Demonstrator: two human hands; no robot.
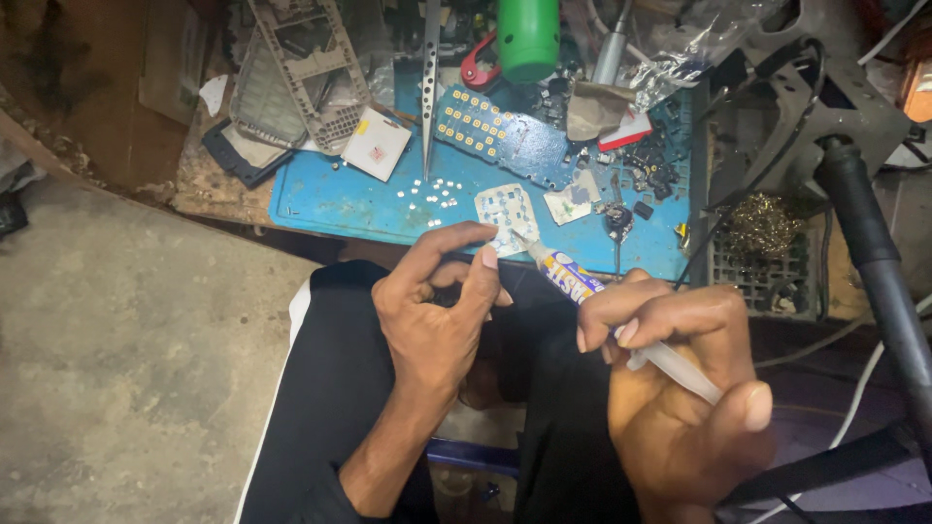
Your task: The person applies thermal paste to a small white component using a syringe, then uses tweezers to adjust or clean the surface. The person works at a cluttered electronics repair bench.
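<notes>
My right hand [680, 388] grips a slim syringe-like tube [582, 283] with a clear body and a coloured label, its tip pointing up-left toward my left hand. My left hand [437, 311] is curled, thumb and forefinger pinched close together just beside the tube's tip; whatever small thing is between the fingers is too small to tell. Just beyond the fingertips, a white keypad membrane [507, 209] lies on the blue work mat [330, 199]. A blue circuit board [505, 136] with gold pads lies further back, with several tiny white dome pieces [427, 194] scattered near it.
Long tweezers [430, 87] lie upright on the mat, beside a grey phone frame [301, 68] and a white square part [377, 146]. A green cylinder [528, 39] stands at the back. A brass wool tip cleaner [762, 225] and black stand [854, 194] sit right. Concrete floor [126, 359] lies left.
</notes>
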